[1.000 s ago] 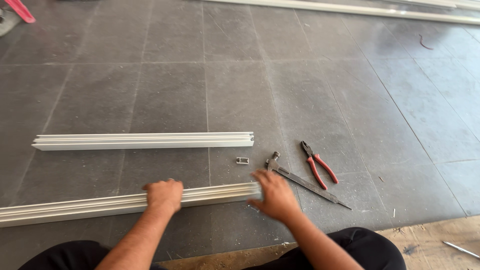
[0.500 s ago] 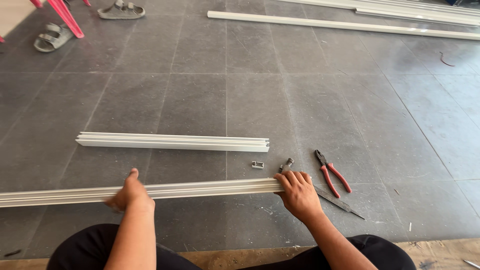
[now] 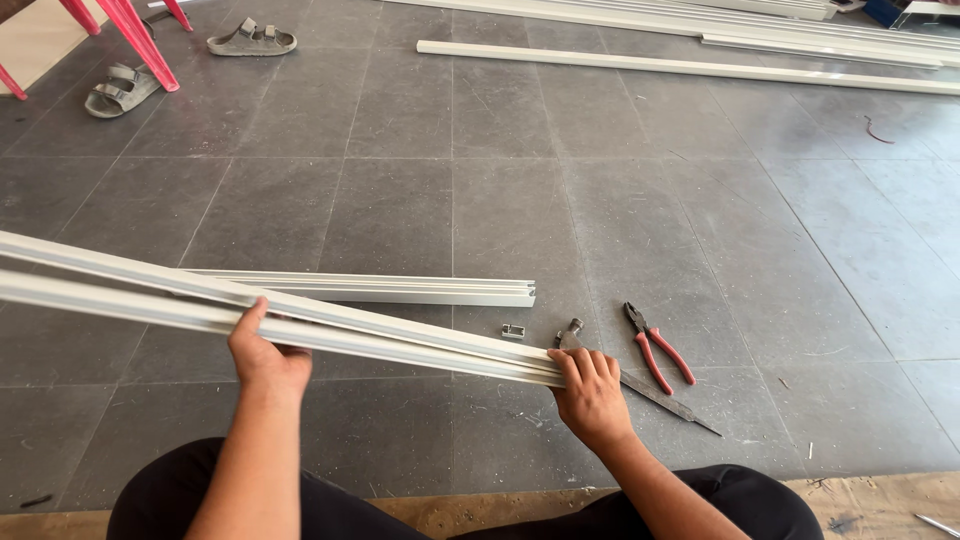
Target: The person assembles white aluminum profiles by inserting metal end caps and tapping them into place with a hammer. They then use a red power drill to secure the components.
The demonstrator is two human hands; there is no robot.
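Observation:
A long white aluminium channel (image 3: 130,290) runs from the left edge down to the lower middle, tilted and raised off the grey tiled floor (image 3: 700,250). My left hand (image 3: 265,355) grips it from below near its middle. My right hand (image 3: 590,395) holds its right end. A shorter white channel (image 3: 400,288) lies flat on the floor just behind it. Red-handled pliers (image 3: 660,345), a dark flat file (image 3: 660,395) and a small metal clip (image 3: 513,331) lie on the floor next to my right hand.
More long white channels (image 3: 700,65) lie across the far floor at the top right. Two grey sandals (image 3: 250,40) and red chair legs (image 3: 140,40) are at the top left. My dark-trousered knees (image 3: 180,490) fill the bottom edge.
The long channel has come up off the floor, its left part rising highest. My left hand shifted right along it and now grips from underneath. My view tilted up.

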